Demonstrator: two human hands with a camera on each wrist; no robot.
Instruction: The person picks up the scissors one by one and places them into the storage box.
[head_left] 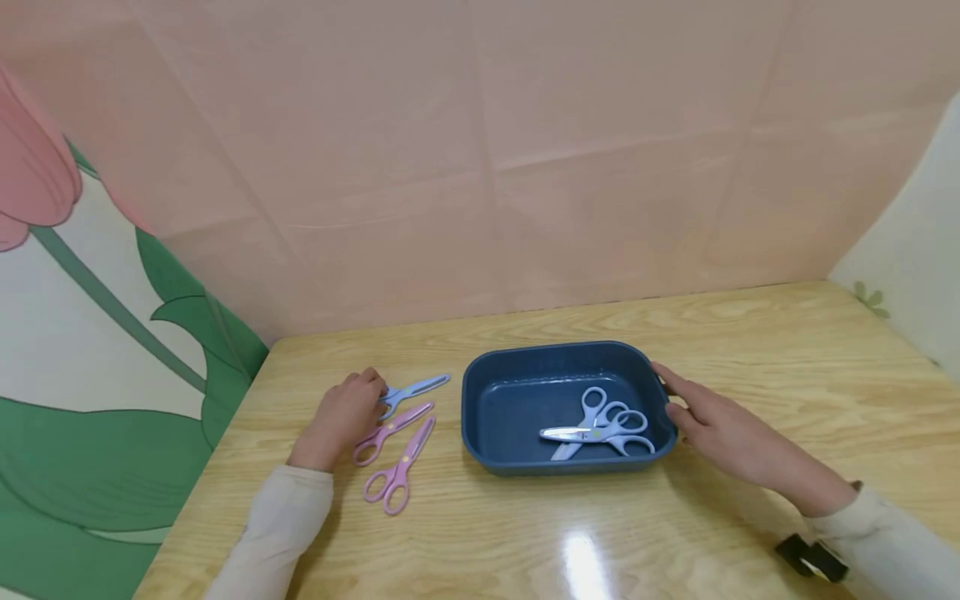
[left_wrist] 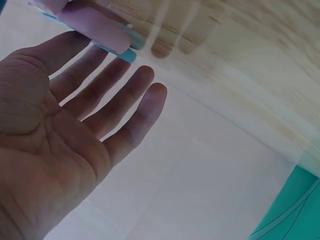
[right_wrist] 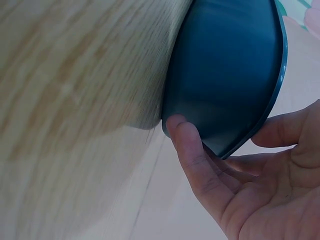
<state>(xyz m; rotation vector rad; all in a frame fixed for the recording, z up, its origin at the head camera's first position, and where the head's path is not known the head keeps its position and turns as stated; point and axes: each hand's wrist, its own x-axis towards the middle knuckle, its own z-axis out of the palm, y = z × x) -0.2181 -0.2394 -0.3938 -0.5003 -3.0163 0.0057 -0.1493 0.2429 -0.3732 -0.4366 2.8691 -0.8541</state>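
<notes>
My left hand [head_left: 347, 417] reaches over the handle end of light-blue scissors [head_left: 418, 387] lying on the table, its fingertips right at the loops. In the left wrist view its fingers are spread and loosely bent, close below the pink scissors handle [left_wrist: 95, 27] and a blue edge [left_wrist: 127, 55]. Two pink pairs of scissors [head_left: 408, 454] lie nearer me, blades pointing away. The dark-blue tray [head_left: 510, 417] holds two light-blue pairs [head_left: 600, 429], crossed in its right part. My right hand [head_left: 723, 429] touches the tray's right end from outside, with loosely extended fingers against its wall and rim.
The wood-grain table [head_left: 585, 533] backs onto a pink covered wall [head_left: 525, 167]. A painted panel with green leaves [head_left: 90, 467] stands along the left edge. A small black object [head_left: 810, 557] shows beside the right sleeve [head_left: 892, 542].
</notes>
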